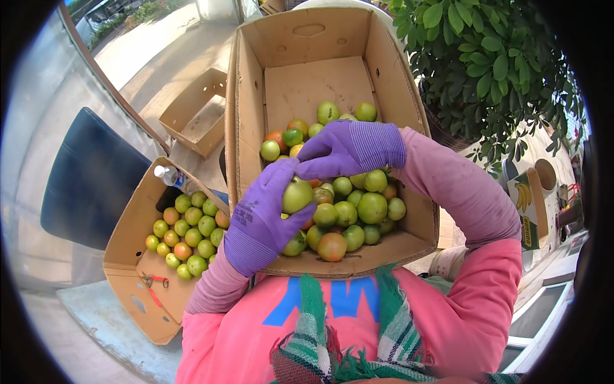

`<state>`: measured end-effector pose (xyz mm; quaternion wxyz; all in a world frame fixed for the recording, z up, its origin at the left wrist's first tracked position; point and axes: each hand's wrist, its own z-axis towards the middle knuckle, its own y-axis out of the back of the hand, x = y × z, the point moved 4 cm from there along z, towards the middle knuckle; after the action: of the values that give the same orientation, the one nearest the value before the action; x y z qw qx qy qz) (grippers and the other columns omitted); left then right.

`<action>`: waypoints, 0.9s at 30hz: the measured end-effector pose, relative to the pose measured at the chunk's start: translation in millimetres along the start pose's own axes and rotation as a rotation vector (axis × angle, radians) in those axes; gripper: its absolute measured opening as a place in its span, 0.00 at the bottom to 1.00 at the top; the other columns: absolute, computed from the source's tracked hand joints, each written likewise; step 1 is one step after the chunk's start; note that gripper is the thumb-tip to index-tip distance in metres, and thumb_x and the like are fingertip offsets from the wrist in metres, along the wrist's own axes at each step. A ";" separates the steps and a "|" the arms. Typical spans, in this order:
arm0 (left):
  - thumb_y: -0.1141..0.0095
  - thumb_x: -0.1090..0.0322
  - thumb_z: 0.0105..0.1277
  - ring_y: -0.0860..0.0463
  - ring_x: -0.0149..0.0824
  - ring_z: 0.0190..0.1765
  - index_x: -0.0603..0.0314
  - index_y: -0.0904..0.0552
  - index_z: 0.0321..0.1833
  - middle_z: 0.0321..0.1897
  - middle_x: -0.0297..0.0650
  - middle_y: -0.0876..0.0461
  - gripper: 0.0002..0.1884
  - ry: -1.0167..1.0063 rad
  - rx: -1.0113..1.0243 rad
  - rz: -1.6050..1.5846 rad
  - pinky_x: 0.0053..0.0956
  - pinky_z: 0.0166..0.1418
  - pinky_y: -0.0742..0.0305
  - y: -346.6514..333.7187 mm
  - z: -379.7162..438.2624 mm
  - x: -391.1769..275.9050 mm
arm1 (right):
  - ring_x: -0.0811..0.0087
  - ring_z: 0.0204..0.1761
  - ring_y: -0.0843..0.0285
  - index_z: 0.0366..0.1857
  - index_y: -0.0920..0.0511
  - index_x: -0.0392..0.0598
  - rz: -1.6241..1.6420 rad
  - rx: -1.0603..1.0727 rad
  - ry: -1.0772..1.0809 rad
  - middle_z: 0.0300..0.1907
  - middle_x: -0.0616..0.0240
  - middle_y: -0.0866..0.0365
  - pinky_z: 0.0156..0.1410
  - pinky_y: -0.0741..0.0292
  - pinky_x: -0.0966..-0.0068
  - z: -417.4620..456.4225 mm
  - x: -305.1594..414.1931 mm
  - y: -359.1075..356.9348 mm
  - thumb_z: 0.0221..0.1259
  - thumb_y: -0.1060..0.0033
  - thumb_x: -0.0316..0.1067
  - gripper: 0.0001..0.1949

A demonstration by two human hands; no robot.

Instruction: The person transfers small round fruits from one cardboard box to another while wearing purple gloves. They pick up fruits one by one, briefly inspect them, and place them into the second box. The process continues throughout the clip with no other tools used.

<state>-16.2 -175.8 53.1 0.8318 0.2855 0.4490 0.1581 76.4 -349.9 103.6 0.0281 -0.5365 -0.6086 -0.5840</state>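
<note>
My left hand (266, 216), in a purple work glove, is closed around a large green tomato (296, 195). My right hand (343, 148), gloved the same way, reaches over from the right, its fingertips meeting the left fingertips just above that tomato. Whether anything sits between the right fingers is hidden. Both hands are over a deep cardboard box (331, 273) in front of me. Green and partly reddened tomatoes (371, 208) lie in the near half of this box, with more, such as an orange-red one (275, 139), beyond my hands.
A cardboard tray (125, 257) at left holds green and orange tomatoes (193, 237), red-handled pruning shears (154, 289) and a water bottle (170, 176). Behind it stand a dark chair back (91, 177) and another cardboard box (184, 137). A leafy potted plant (479, 62) crowds the right.
</note>
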 end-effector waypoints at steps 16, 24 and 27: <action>0.29 0.55 0.67 0.15 0.53 0.59 0.57 0.22 0.69 0.60 0.46 0.17 0.30 0.024 0.295 0.348 0.46 0.59 0.18 -15.0 -0.8 -4.8 | 0.53 0.66 0.14 0.60 0.11 0.50 -0.851 0.083 -0.693 0.62 0.54 0.11 0.68 0.17 0.60 92.0 -227.3 59.1 0.53 0.21 0.37 0.26; 0.30 0.55 0.67 0.14 0.53 0.58 0.57 0.22 0.69 0.60 0.45 0.17 0.30 -0.017 0.323 0.390 0.46 0.58 0.18 -21.1 2.1 -4.9 | 0.56 0.68 0.14 0.61 0.11 0.51 -0.895 -0.064 -0.722 0.66 0.57 0.13 0.68 0.17 0.59 69.0 -184.8 55.4 0.57 0.21 0.34 0.24; 0.29 0.54 0.67 0.14 0.52 0.57 0.56 0.22 0.69 0.60 0.45 0.17 0.29 -0.040 0.311 0.365 0.45 0.57 0.18 -23.2 5.7 -6.2 | 0.55 0.64 0.13 0.62 0.13 0.50 -0.932 -0.088 -0.689 0.63 0.55 0.12 0.65 0.15 0.59 58.3 -159.0 58.2 0.57 0.23 0.34 0.25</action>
<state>-14.6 -199.2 45.3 0.7442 0.4895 0.3925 0.2291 218.1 -420.4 19.7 -0.4538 -0.3715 -0.7299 -0.3511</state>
